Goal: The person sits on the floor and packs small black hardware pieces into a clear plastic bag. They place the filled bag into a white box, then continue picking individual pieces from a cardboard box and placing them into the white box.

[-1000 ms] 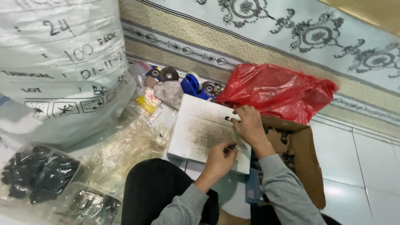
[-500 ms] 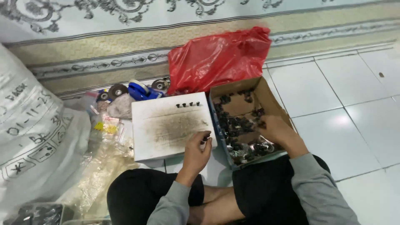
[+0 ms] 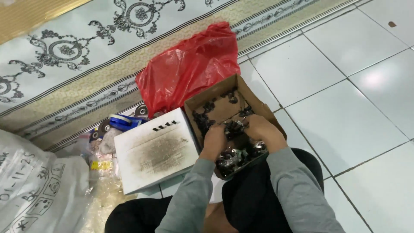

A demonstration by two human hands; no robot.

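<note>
Your left hand (image 3: 214,141) and right hand (image 3: 261,130) are both in the cardboard box (image 3: 215,108), fingers curled grasping small dark parts (image 3: 235,149). A soiled white board (image 3: 153,153) lies just beside; a red bag (image 3: 189,69) is behind.

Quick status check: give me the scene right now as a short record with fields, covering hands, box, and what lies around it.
left hand: inside the cardboard box, on the small dark parts
right hand: inside the same box, on the parts, close to the left hand
box: open brown cardboard, on the tiled floor in front of the person's lap
parts: small, dark, loose, heaped at the near end
white board: flat, smudged grey, left of the box, a few dark parts near its far edge
red bag: behind the box, on the carpet edge
grasp: cannot tell whether either hand grips anything
</note>
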